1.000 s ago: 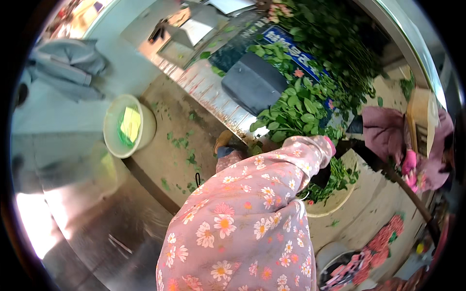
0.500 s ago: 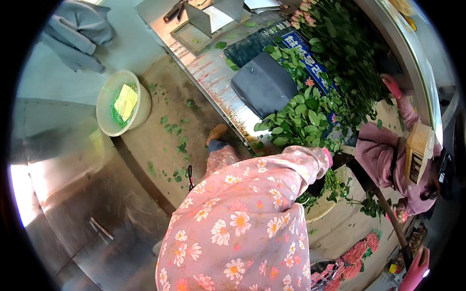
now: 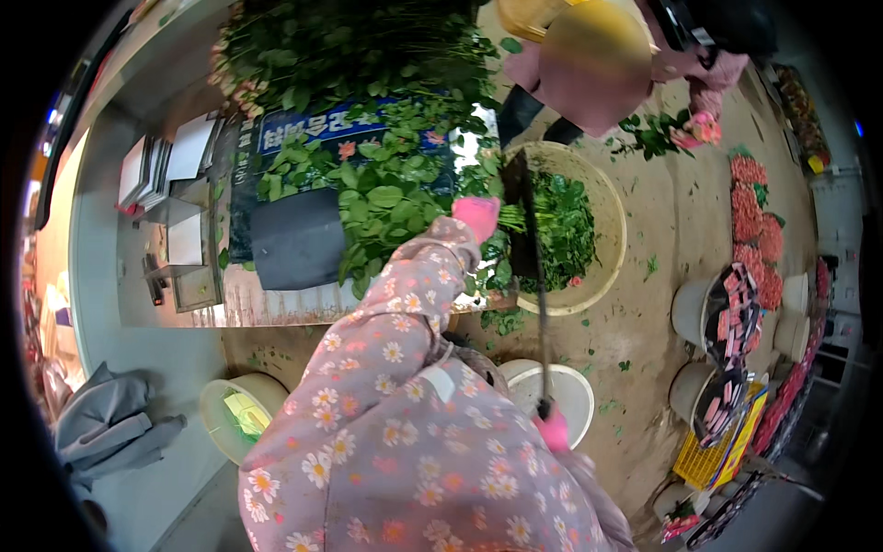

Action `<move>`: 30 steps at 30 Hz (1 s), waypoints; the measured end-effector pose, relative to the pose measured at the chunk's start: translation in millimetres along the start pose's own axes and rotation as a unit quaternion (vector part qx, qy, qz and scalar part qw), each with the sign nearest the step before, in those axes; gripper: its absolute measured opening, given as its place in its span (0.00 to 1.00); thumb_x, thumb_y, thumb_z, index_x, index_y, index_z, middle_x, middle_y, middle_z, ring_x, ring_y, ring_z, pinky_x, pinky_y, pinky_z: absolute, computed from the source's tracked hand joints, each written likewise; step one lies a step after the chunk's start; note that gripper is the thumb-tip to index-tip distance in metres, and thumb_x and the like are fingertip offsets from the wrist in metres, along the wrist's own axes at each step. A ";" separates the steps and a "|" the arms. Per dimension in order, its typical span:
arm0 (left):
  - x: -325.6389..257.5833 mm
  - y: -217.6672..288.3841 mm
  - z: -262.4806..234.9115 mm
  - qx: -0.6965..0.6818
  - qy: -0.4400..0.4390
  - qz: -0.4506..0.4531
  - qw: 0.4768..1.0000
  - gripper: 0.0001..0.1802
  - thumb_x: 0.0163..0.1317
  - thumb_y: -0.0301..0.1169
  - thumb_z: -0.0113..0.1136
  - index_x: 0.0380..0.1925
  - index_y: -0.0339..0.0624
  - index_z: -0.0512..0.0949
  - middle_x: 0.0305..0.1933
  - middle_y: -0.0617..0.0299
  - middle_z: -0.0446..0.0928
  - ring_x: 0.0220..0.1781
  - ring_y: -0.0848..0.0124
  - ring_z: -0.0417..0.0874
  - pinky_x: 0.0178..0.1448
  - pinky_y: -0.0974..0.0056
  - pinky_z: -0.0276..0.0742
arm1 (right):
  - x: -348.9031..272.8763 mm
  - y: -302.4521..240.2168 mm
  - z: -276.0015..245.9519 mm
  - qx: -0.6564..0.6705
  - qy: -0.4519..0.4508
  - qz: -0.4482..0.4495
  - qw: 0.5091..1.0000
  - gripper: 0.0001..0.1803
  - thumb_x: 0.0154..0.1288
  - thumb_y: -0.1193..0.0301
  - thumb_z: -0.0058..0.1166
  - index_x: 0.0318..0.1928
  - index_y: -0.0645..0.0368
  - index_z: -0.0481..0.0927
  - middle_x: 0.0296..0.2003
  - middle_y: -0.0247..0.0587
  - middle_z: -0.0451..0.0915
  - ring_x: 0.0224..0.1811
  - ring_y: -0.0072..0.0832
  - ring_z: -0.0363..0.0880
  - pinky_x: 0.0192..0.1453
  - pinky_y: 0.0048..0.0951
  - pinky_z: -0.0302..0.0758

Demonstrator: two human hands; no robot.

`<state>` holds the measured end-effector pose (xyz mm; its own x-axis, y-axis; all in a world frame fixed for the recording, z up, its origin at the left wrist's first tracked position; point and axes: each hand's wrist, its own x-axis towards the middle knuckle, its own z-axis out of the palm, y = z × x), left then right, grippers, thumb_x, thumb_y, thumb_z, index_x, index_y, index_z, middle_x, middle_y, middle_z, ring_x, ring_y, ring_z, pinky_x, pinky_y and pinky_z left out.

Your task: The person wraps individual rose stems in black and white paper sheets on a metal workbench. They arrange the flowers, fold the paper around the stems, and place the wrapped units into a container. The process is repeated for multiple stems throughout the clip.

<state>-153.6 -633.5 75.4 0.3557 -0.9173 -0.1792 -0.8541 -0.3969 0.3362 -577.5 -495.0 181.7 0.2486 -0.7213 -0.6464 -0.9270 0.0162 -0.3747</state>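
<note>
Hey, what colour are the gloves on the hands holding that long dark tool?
Bright pink, on both the left hand and right hand; seen in the head view.

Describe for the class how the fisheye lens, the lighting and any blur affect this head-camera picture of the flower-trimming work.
Head view: a black circular rim frames the picture, and the workbench edge bows noticeably; daylight is soft and even, with no hard shadows on the dirt floor; a bright glare spot sits among the leafy stems; the floral sleeve close to the lens looks soft; the left hand and right hand stay recognisable.
</note>
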 end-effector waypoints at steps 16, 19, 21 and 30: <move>-100.2 30.4 -103.0 0.016 0.051 0.082 0.995 0.22 0.46 0.38 0.65 0.38 0.43 0.68 0.33 0.55 0.78 0.39 0.55 0.79 0.43 0.55 0.73 | 119.3 -260.8 -75.3 -0.031 0.222 -0.313 0.923 0.26 0.57 0.48 0.54 0.43 0.58 0.73 0.40 0.47 0.76 0.43 0.44 0.75 0.48 0.41 0.70; -113.9 37.5 -104.8 -0.002 0.096 0.108 0.990 0.24 0.43 0.39 0.67 0.38 0.43 0.68 0.31 0.56 0.77 0.37 0.55 0.79 0.40 0.55 0.73 | 132.7 -258.3 -71.8 -0.011 0.172 -0.356 0.919 0.18 0.55 0.58 0.57 0.37 0.59 0.74 0.34 0.47 0.76 0.39 0.44 0.76 0.42 0.40 0.71; -119.4 35.8 -106.9 0.014 0.101 0.109 0.989 0.23 0.44 0.39 0.67 0.37 0.43 0.68 0.31 0.55 0.78 0.37 0.55 0.80 0.40 0.54 0.74 | 136.5 -253.9 -84.9 0.083 0.089 -0.396 0.910 0.13 0.54 0.65 0.59 0.31 0.61 0.74 0.27 0.48 0.76 0.30 0.41 0.76 0.33 0.36 0.71; -142.8 18.5 -165.2 -0.044 0.094 0.072 0.992 0.24 0.46 0.36 0.65 0.43 0.44 0.70 0.38 0.53 0.77 0.43 0.54 0.78 0.47 0.55 0.71 | 154.5 -274.4 -208.2 -0.367 0.079 -0.304 0.875 0.30 0.54 0.59 0.59 0.56 0.57 0.70 0.42 0.51 0.80 0.45 0.48 0.78 0.48 0.41 0.74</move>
<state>-157.5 -515.4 259.9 0.3032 -0.9517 0.0490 -0.8675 -0.2544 0.4275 -343.2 -755.0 323.0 0.7706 -0.5302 -0.3537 -0.5819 -0.8117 -0.0508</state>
